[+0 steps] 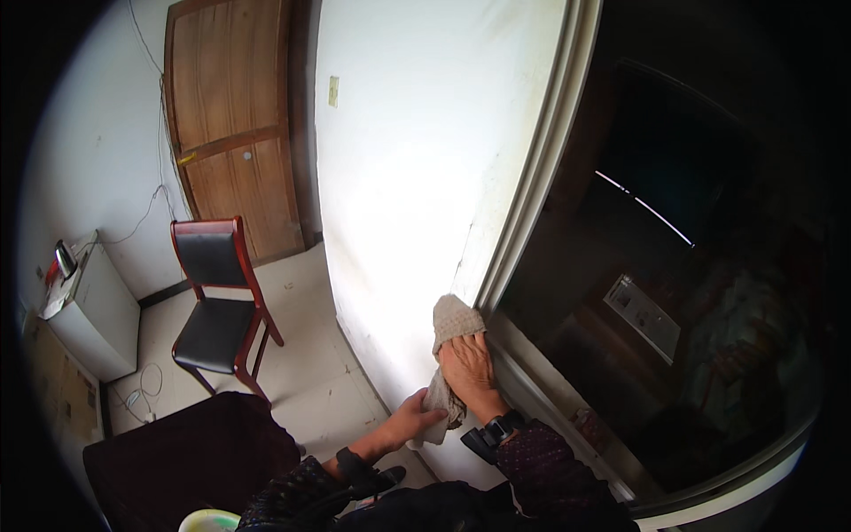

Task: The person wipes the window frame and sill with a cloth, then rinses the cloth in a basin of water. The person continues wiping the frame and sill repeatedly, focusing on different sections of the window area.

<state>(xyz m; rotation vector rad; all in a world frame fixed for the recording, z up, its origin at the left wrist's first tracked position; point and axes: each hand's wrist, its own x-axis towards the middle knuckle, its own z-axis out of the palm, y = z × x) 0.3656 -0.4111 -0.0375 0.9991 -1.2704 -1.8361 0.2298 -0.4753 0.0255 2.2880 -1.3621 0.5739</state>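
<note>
A beige textured cloth (457,320) lies against the white wall by the lower corner of the window frame (532,166). My right hand (469,369) is on this cloth, its fingertips covered by a fold of it. Lower down, my left hand (413,420) grips the hanging end of the same cloth between thumb and fingers. Dark bands circle both wrists. Beside my right forearm runs the window sill (542,372), under the dark glass.
A wooden chair (216,329) with black padding stands on the tiled floor, before a brown wooden door (233,133). At left, a white cabinet (110,319) carries a metal kettle (65,259). A dark cloth-covered surface (193,459) and a pale container rim (209,519) are close by.
</note>
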